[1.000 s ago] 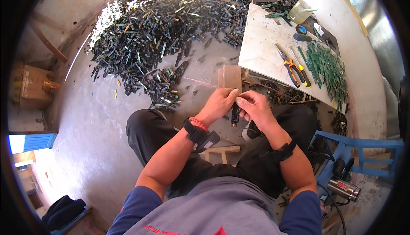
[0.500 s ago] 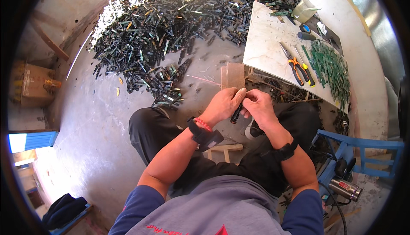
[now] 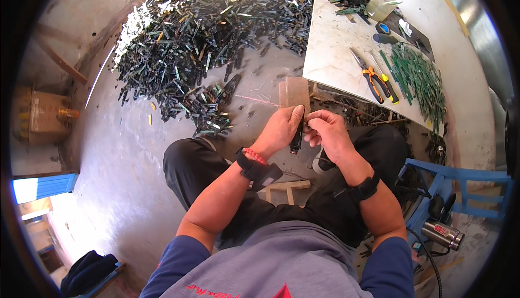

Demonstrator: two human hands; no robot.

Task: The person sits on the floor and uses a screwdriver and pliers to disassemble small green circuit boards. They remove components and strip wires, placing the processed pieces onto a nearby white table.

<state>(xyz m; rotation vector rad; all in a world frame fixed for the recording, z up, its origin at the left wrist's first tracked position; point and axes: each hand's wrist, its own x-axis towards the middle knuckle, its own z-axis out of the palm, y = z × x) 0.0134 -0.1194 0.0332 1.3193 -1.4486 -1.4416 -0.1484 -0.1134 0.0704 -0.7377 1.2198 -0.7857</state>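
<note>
My left hand (image 3: 281,129) is closed round a dark strip-shaped piece (image 3: 296,143), whose lower end sticks out below the fingers over my lap. Close beside it, my right hand (image 3: 331,134) has its thumb and forefinger pinched together near the piece's upper part. Whatever sits in that pinch is too small to make out. Just beyond my hands stands a brown block (image 3: 296,89) with a flat top. A big heap of dark, glossy strips (image 3: 184,49) spreads over the floor ahead.
To the right, a white board (image 3: 330,54) carries orange-handled pliers (image 3: 374,81), a screwdriver (image 3: 385,38), blue tape (image 3: 383,28), green strips (image 3: 420,86) and a plastic cup (image 3: 381,6). A blue stool frame (image 3: 460,179) and steel flask (image 3: 443,234) are at lower right.
My right hand has drawn slightly away from the left, and its fingers now show more. The dark piece is turned more upright in my left hand.
</note>
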